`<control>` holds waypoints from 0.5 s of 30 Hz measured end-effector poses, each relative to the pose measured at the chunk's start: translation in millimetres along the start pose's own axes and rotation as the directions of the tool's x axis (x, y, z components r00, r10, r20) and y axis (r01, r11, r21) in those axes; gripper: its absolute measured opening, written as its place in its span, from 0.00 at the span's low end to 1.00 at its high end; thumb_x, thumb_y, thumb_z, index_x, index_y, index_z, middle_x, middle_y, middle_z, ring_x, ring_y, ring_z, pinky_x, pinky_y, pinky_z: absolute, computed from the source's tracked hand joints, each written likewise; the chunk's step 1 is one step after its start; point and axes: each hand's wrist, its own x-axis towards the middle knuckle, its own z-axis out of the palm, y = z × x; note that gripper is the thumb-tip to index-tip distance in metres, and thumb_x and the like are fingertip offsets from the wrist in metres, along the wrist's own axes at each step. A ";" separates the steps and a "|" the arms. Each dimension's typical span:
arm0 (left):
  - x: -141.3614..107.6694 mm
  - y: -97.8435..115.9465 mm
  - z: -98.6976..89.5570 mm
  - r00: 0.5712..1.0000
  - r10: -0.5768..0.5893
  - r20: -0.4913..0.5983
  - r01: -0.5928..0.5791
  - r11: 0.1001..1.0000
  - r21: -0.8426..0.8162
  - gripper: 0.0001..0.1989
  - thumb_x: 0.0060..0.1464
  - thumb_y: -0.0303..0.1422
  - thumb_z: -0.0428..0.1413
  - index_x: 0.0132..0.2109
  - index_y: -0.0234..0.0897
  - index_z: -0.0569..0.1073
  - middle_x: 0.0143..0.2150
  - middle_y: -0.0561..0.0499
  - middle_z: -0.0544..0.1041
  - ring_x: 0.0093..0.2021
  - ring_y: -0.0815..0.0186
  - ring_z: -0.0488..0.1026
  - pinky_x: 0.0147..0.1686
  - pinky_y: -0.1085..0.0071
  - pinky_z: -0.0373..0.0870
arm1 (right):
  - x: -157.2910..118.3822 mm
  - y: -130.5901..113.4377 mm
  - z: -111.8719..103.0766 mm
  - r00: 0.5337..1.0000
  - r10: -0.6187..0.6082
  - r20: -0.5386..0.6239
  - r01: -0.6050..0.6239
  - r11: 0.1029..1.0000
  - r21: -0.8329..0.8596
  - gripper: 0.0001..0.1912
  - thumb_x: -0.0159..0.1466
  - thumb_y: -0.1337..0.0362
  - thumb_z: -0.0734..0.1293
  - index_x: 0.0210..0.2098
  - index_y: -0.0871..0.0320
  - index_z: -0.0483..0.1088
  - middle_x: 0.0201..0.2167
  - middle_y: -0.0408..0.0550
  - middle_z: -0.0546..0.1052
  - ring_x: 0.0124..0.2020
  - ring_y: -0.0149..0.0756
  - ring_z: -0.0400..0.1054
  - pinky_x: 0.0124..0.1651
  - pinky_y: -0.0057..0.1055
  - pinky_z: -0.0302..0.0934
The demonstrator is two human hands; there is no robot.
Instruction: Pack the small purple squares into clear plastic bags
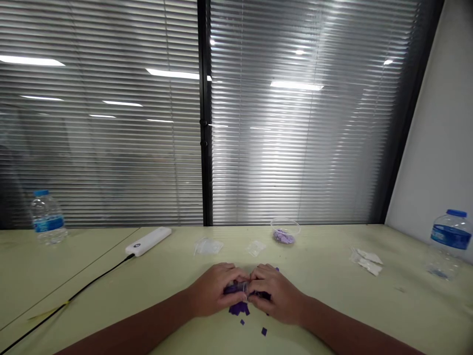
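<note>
Pale green tabletop (325, 305) filled the lower part of my remote view. Nearest lay two loose purple squares (264, 331), then a purple pile (239, 309) just under the fingers. Past it, I saw the left hand (209, 293) and right hand (283, 296) together, fingers and thumbs pinched on what looked like a small clear packet (242, 287) with purple showing. It lay between them, its long axis apparently running hand to hand; I couldn't call either hand nearer. Sideways, room ran to white scraps (369, 261) on the right and a black cable (98, 278) on the left. Farther off sat a plastic bag (255, 248) and a clear tub (298, 231), before the window blinds (295, 162).
</note>
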 end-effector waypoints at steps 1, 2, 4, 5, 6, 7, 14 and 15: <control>0.1 -1.2 1.0 1.000 -0.003 -0.002 0.003 1.000 0.009 0.15 0.64 0.45 0.58 0.52 0.45 0.74 0.44 0.50 0.80 0.43 0.59 0.76 0.44 0.68 0.67 | 0.1 0.4 0.2 1.000 -0.001 -0.002 0.001 1.000 0.002 0.04 0.71 0.65 0.66 0.40 0.52 0.74 0.38 0.45 0.75 0.42 0.37 0.68 0.47 0.35 0.58; 0.1 -2.3 1.9 1.000 -0.009 -0.004 0.009 1.000 0.016 0.14 0.64 0.46 0.58 0.51 0.44 0.74 0.43 0.50 0.79 0.43 0.60 0.75 0.43 0.68 0.67 | 0.1 0.6 0.3 1.000 -0.003 -0.004 0.003 1.000 0.004 0.05 0.71 0.65 0.65 0.39 0.53 0.74 0.38 0.45 0.75 0.42 0.36 0.68 0.46 0.35 0.58; 0.2 -3.6 3.1 1.000 -0.006 -0.004 0.006 1.000 0.017 0.13 0.65 0.45 0.57 0.50 0.44 0.74 0.44 0.51 0.79 0.43 0.61 0.75 0.43 0.69 0.66 | 0.0 0.6 0.1 1.000 -0.007 -0.011 0.007 1.000 0.008 0.07 0.72 0.65 0.64 0.39 0.53 0.73 0.37 0.45 0.75 0.42 0.36 0.68 0.46 0.35 0.58; 0.3 -3.8 3.4 1.000 0.002 -0.006 -0.002 1.000 0.015 0.12 0.66 0.44 0.57 0.50 0.44 0.74 0.44 0.51 0.79 0.44 0.61 0.75 0.44 0.68 0.66 | -0.2 0.3 -0.1 1.000 -0.007 -0.015 0.007 1.000 0.010 0.07 0.73 0.65 0.63 0.39 0.54 0.73 0.38 0.45 0.75 0.42 0.37 0.68 0.46 0.35 0.58; 0.5 -3.7 3.4 1.000 0.012 -0.008 -0.012 1.000 0.011 0.12 0.67 0.44 0.56 0.50 0.44 0.74 0.45 0.51 0.79 0.44 0.61 0.74 0.44 0.68 0.66 | -0.3 -0.1 -0.4 1.000 -0.006 -0.021 0.006 1.000 0.011 0.06 0.73 0.65 0.63 0.39 0.54 0.72 0.38 0.46 0.75 0.42 0.37 0.68 0.46 0.35 0.58; 0.8 -3.3 3.2 1.000 0.020 -0.011 -0.020 1.000 0.010 0.11 0.67 0.44 0.55 0.50 0.44 0.74 0.45 0.51 0.79 0.45 0.61 0.74 0.45 0.68 0.65 | -0.5 -0.7 -0.8 1.000 -0.004 -0.030 0.004 1.000 0.011 0.06 0.73 0.65 0.63 0.40 0.54 0.71 0.38 0.46 0.75 0.42 0.38 0.68 0.47 0.36 0.58; 1.9 -2.1 2.3 0.999 0.040 -0.018 -0.039 0.998 0.056 0.11 0.70 0.43 0.52 0.44 0.41 0.72 0.39 0.50 0.77 0.40 0.62 0.72 0.40 0.68 0.63 | -0.2 -6.0 -4.9 0.994 0.025 -0.103 -0.021 0.999 0.043 0.05 0.70 0.69 0.62 0.39 0.54 0.67 0.37 0.45 0.74 0.41 0.38 0.66 0.46 0.36 0.56; 1.9 -2.9 2.9 0.999 0.045 -0.019 -0.044 0.997 0.066 0.12 0.70 0.42 0.51 0.42 0.40 0.71 0.38 0.50 0.76 0.39 0.62 0.71 0.39 0.68 0.62 | -0.3 -6.2 -4.9 0.993 0.039 -0.112 -0.033 0.998 0.050 0.04 0.69 0.69 0.63 0.39 0.54 0.66 0.37 0.45 0.74 0.40 0.38 0.66 0.46 0.36 0.56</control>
